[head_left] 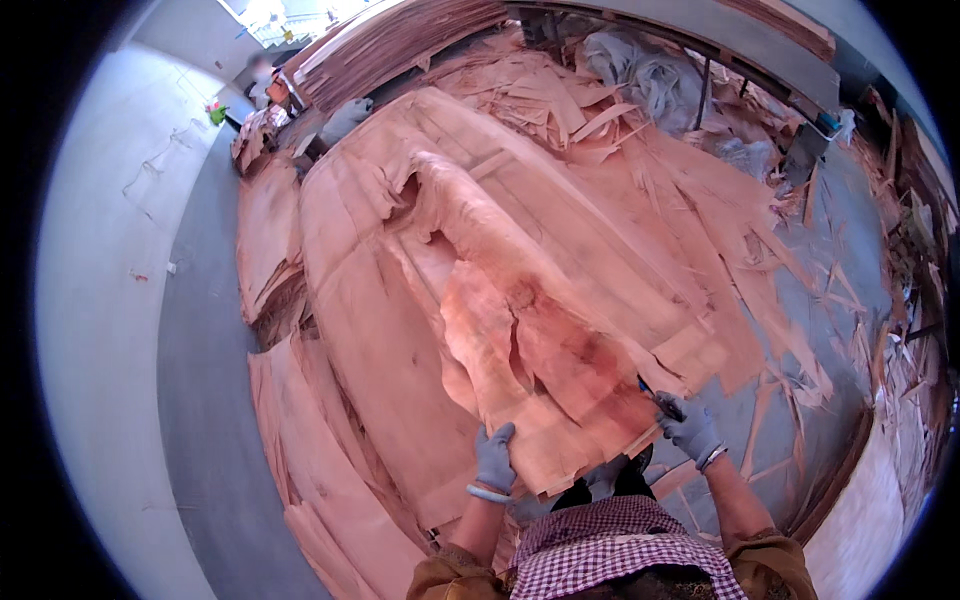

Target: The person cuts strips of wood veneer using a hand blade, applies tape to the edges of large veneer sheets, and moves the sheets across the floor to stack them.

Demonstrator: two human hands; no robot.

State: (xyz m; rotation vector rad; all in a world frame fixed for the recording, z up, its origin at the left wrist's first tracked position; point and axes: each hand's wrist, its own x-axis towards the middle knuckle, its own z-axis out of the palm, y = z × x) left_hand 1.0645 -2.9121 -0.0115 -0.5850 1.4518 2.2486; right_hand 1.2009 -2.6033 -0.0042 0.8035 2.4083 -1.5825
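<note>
My gloved left hand (494,460) is closed on the near edge of a ragged, torn pinkish wood veneer sheet (550,370) with reddish patches, its upper part folded over. My gloved right hand (688,430) is closed on a small dark tool with blue on it (668,402), at the right corner of that sheet; its working end is hard to make out. Beneath lies a broad pile of flat veneer sheets (380,400), split and creased in places. My checked apron (610,545) and dark shoes show below.
Long veneer stacks (390,45) line the back beside a metal-framed bench (690,50) with plastic wrap (640,80) beneath. Torn scraps (540,100) cover much floor. A co-worker (262,82) is at the back left, and another gloved hand (345,120) grips the pile's far end. A wall (110,300) runs left.
</note>
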